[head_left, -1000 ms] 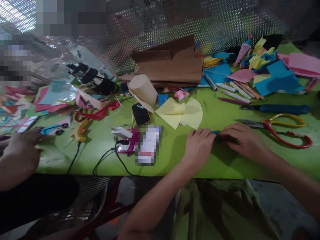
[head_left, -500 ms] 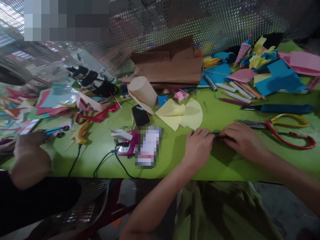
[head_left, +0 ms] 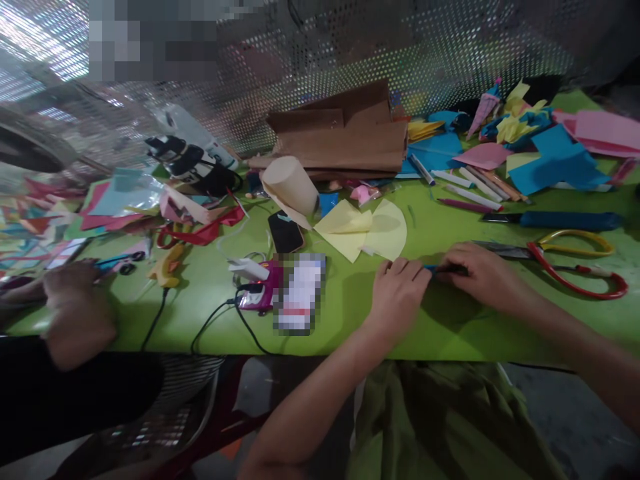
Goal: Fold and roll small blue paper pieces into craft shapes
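My left hand [head_left: 400, 293] rests low over the green table, fingers bent together at one end of a small blue piece [head_left: 434, 269]. My right hand [head_left: 475, 270] pinches the other end between thumb and fingers. Most of this piece is hidden by the fingers, and its kind is unclear. Just beyond my left hand lie pale yellow paper shapes [head_left: 387, 230], one with a rounded edge. Scissors [head_left: 537, 250] with yellow and red handles lie beside my right hand, and behind them is a blue-handled cutter knife [head_left: 570, 220].
Pens [head_left: 483, 183] and blue paper [head_left: 557, 160] lie at the back right. Folded brown paper [head_left: 340, 143] stands behind a cream roll [head_left: 290, 183]. A phone [head_left: 300, 293] and a yellow glue gun [head_left: 167, 267] with cables lie left. A co-worker's arm [head_left: 80, 313] rests at far left.
The view has shifted slightly, so things on the left appear farther right. Both my hands stay nearly in place on the small blue piece, with the right fingers slightly moved.
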Available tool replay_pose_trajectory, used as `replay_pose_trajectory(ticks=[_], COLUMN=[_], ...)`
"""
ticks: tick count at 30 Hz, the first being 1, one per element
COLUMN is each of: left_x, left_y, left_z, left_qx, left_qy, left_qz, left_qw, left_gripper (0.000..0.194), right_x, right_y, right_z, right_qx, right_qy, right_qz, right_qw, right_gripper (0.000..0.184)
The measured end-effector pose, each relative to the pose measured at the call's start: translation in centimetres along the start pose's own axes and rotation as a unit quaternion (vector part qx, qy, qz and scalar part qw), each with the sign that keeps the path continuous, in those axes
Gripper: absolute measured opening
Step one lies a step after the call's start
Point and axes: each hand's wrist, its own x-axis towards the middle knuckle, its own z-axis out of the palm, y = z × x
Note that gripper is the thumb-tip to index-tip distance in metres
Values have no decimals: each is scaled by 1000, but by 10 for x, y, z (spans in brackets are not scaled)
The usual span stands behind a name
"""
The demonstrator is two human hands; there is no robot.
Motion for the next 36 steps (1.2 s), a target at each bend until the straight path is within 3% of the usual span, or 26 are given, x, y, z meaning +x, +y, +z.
replay_pose_trajectory(ticks=[6, 16, 22, 26, 31, 36], left_x=[4, 9, 12, 14, 14, 2], left_y=[-2, -3, -5, -7, -10, -22], left_z=[1, -8, -12, -9, -5, -9], left_qx=[-8, -31, -30, -28, -29, -82], left_qy=[-14, -43, -61, -56, -38, 17], left_qz=[3, -12, -20, -17, -25, -55], left_qw=[1000, 999, 997, 998, 999, 995], left_gripper=[22, 24, 23, 23, 25, 21], right_x=[-1, -13, -14, -12, -7, -2], right_y=[3, -6, -7, -5, -6, -9], right_z=[5, 9, 9, 9, 7, 5], right_qx=[-12, -128, -179, -225, -229, -240], right_qy=[13, 82, 59, 46, 25, 15], right_qz=[-11, -77, -98, -122, -119, -99], right_qw=[1000, 985, 977, 966, 966, 966], right_gripper=[25, 20, 18, 28, 23, 23])
